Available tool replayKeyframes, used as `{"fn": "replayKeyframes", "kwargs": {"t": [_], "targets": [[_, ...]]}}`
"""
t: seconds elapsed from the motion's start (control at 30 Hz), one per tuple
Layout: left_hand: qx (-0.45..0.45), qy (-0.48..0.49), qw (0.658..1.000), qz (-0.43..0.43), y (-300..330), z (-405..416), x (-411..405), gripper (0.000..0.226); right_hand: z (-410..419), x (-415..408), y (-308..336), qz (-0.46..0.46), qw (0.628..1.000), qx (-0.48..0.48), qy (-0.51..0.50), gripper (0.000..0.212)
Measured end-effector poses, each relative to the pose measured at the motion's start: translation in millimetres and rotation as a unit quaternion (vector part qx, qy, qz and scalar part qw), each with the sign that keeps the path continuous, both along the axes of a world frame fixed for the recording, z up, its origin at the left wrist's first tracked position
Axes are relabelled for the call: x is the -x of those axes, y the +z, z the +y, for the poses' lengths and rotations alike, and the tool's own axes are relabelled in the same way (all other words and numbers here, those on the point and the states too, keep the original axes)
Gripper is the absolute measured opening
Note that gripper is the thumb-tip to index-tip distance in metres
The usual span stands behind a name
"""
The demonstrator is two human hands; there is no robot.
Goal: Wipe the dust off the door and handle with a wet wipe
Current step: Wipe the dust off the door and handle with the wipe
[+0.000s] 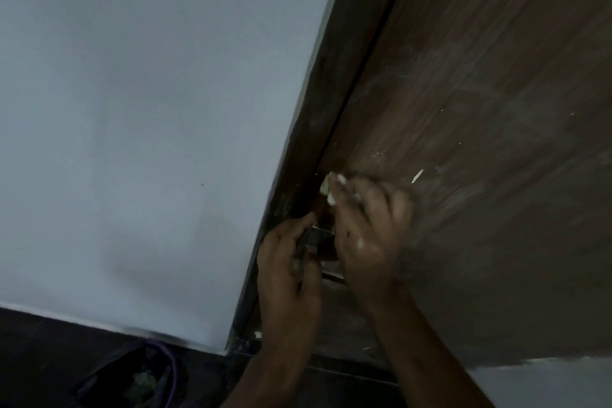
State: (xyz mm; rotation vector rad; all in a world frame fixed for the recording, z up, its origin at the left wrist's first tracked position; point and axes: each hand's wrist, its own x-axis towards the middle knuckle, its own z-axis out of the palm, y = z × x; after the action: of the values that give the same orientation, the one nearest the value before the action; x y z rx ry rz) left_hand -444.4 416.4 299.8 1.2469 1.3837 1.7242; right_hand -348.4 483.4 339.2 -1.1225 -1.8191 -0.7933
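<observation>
Both forearms rise from 6 o'clock. Left hand (287, 262) curls closed around the metal handle (314, 238), whose long axis cannot be told. Right hand (371, 225), blurred, presses a bunched white wet wipe (329, 187) against the dusty brown door (480, 142), its edge running toward 1 o'clock.

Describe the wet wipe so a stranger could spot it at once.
Start at the brown wooden door and follow its left edge down to the two hands. The crumpled white wet wipe pokes out past the right hand, the only pale bunched cloth there.
</observation>
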Motion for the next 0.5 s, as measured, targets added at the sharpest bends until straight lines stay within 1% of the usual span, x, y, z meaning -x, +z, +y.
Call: {"fn": "replayKeyframes", "kwargs": {"t": [0.07, 0.13, 0.2, 0.3, 0.37, 0.43, 0.5], "targets": [[0.009, -0.012, 1.000, 0.024, 2.1, 2.6, 0.0, 0.048, -8.6, -6.1, -16.0, -0.058, 0.996, 0.063, -0.007, 0.022], [0.010, -0.016, 0.999, 0.032, 3.1, 3.3, -0.4, 0.049, -10.7, -9.2, -15.3, -0.066, 0.994, 0.080, -0.015, 0.022], [0.006, -0.006, 1.000, 0.014, 3.9, 2.7, -1.0, 0.051, -5.1, -4.5, 4.0, -0.017, 0.999, 0.040, -0.015, 0.018], [0.039, -0.001, 0.998, -0.054, 3.3, 0.9, -4.9, 0.052, 11.7, 6.7, 44.8, 0.072, 0.995, -0.066, 0.002, 0.015], [0.071, -0.002, 0.994, -0.080, -1.3, -1.6, -8.4, 0.048, 19.0, 12.5, 53.3, 0.085, 0.992, -0.092, 0.007, 0.013], [0.109, -0.006, 0.991, -0.077, -8.7, -4.4, -9.0, 0.050, 16.7, 14.8, 37.3, 0.044, 0.997, -0.061, 0.025, 0.014], [0.148, 0.000, 0.987, -0.058, -16.3, -9.6, -8.4, 0.046, 7.0, 14.5, 6.2, -0.037, 0.999, 0.010, 0.021, 0.021]]}}
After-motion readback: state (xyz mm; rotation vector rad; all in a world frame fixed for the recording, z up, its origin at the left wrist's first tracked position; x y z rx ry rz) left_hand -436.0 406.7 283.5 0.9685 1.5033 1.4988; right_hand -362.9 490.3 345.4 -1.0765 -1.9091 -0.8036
